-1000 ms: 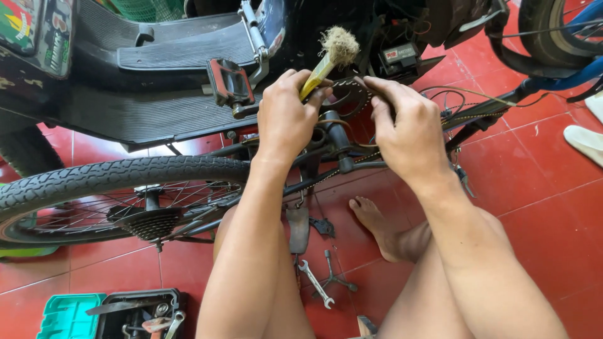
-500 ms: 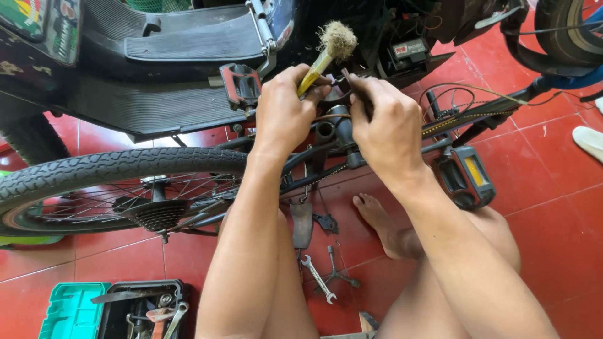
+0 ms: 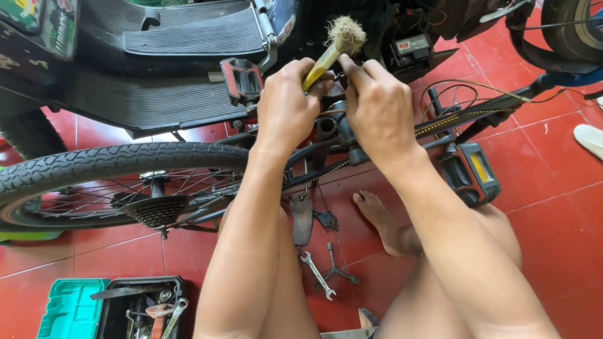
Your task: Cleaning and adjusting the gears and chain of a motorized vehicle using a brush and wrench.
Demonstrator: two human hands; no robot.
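Note:
My left hand (image 3: 286, 110) is closed around the yellow handle of a brush (image 3: 342, 36), whose frayed tan bristles point up. My right hand (image 3: 377, 103) is right beside it, thumb and forefinger pinched together against the handle just above the bicycle's bottom bracket (image 3: 330, 125). Whether those fingers hold anything is hidden. Both hands hover over the dark bicycle frame (image 3: 314, 166). A black pedal with a yellow reflector (image 3: 471, 172) sits by my right forearm, and another pedal (image 3: 242, 78) lies left of my left hand.
The bicycle's rear tyre (image 3: 125, 160) and cassette (image 3: 154, 210) lie at left. A scooter's ribbed footboard (image 3: 188, 37) is behind. On the red tile floor are a wrench (image 3: 317, 274), a bare foot (image 3: 383, 220), an open green-and-black toolbox (image 3: 113, 307) and a white sandal (image 3: 590, 139).
My right hand has left the chainring area and closed in on the brush handle beside my left hand. The crank has turned, bringing the reflector pedal into view at right.

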